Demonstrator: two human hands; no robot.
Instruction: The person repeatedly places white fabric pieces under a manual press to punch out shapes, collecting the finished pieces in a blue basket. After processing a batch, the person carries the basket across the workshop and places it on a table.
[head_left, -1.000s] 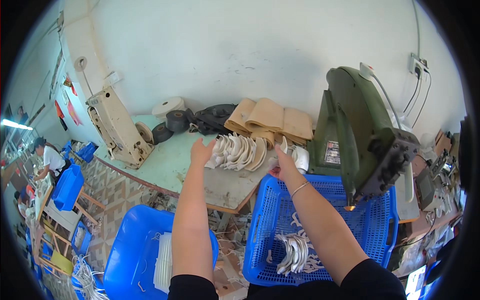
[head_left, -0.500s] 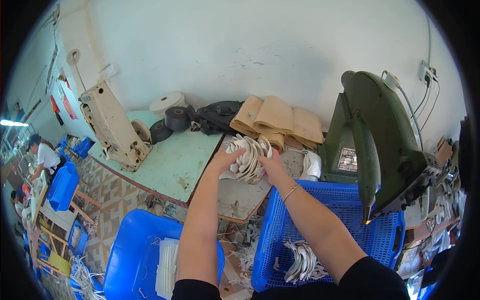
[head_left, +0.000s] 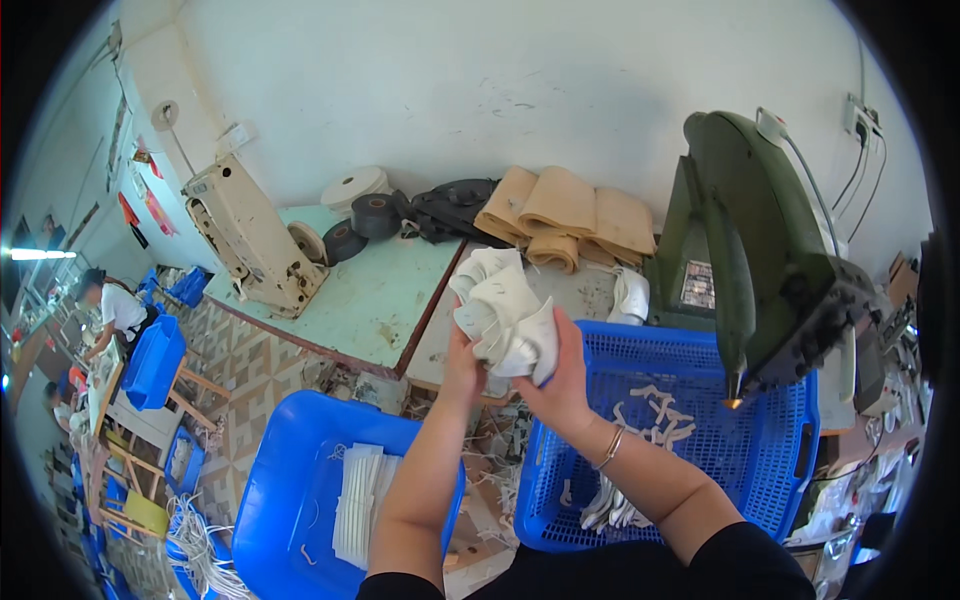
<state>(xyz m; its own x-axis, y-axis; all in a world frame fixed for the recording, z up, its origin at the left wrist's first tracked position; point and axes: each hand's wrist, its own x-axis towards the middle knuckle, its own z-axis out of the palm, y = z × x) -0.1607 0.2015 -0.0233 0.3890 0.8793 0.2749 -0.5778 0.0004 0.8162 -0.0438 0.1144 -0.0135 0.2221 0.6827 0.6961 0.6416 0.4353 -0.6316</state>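
Observation:
Between both hands I hold a bundle of curved white pieces (head_left: 507, 312), nested in one another, in front of the table's grey end. My left hand (head_left: 465, 366) closes on its left side, and my right hand (head_left: 560, 375) grips its right lower side, a bracelet at that wrist. The blue perforated basket (head_left: 808, 440), below and right, has similar white pieces (head_left: 612, 505) and small white scraps lying in it. In the smooth blue tub (head_left: 262, 500) at lower left stands a stack of flat white strips (head_left: 358, 505). What the pieces are made for I cannot tell.
A dark green machine (head_left: 765, 220) with a downward-pointing arm rises over the basket. A beige sewing machine (head_left: 250, 240) lies tilted on the green tabletop (head_left: 375, 300). Behind are black rolls (head_left: 375, 215) and folded tan sheets (head_left: 560, 205). Another person (head_left: 122, 305) sits far left.
Both hands have lifted the white bundle off the table toward me and turned it, so its broad curved faces now show. My view has shifted slightly; more scraps in the basket are visible.

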